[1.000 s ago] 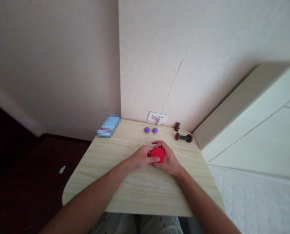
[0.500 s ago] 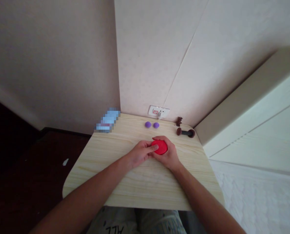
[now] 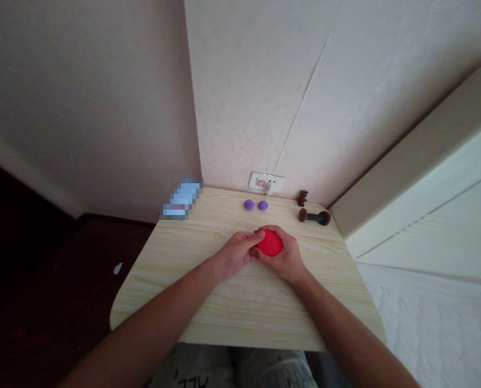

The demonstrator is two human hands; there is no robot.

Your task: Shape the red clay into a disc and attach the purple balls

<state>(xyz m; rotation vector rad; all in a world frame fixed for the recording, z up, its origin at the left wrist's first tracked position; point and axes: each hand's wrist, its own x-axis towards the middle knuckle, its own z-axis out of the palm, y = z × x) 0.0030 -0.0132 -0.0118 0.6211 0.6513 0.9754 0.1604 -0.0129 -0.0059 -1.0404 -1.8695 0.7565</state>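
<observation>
On the trousers [image 3: 208,364] below the table, dark letters [image 3: 194,383] are seemingly spelling "ALL", the frame's bottom edge cutting them; blue lettering [image 3: 291,375] on the other leg is showing too indistinctly to read. A pixelated blue rectangle [image 3: 181,199] is lying at the table's far left corner, its content unreadable. The pale wood-grained table [image 3: 264,312] is standing against a light wall [image 3: 256,97], where a white socket plate [image 3: 259,182] is holding a plug [image 3: 268,188]. White quilted fabric [image 3: 422,328] is spreading at right, and a dark reddish floor [image 3: 62,291] is showing at left.

Above the table's middle, the right hand [image 3: 286,257] is curling around a red disc [image 3: 271,244]; the left hand [image 3: 237,253] is pressing its thumb on the disc's left edge. Beyond them, two purple pieces [image 3: 249,205] are sitting side by side.
</observation>
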